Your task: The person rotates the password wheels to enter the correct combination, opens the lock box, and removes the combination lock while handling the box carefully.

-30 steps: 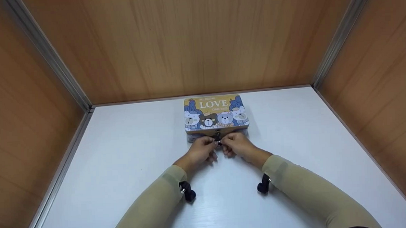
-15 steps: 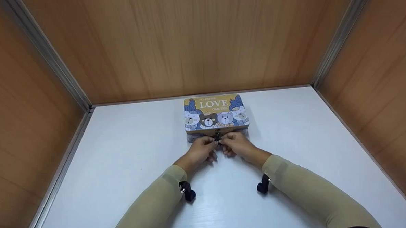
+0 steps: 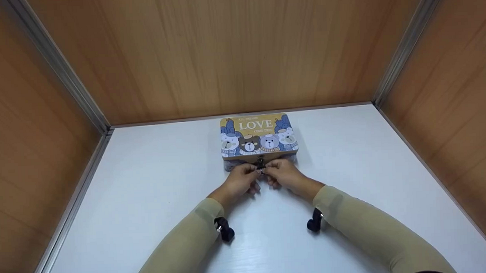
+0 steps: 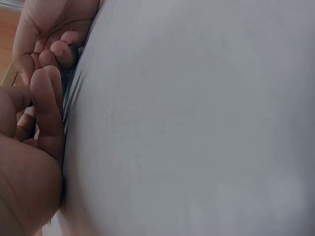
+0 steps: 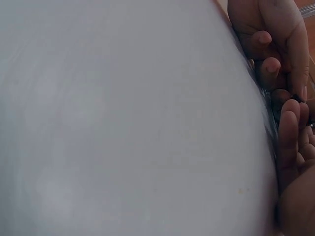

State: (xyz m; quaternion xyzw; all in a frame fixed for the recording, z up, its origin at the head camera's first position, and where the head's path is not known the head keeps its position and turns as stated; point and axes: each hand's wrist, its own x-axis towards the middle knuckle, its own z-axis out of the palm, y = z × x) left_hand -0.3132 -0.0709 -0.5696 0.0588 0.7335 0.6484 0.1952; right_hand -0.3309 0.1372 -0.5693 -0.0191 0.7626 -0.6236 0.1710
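Just below frame centre, left hand (image 3: 240,179) and right hand (image 3: 286,174) work close, fingers pinching the dark clasp (image 3: 261,163) fronting the box (image 3: 259,135).

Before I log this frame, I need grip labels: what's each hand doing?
Left hand: closed, pinching the small dark fastener at the front of the tin.
Right hand: closed, apparently pinching the same fastener from its other side.
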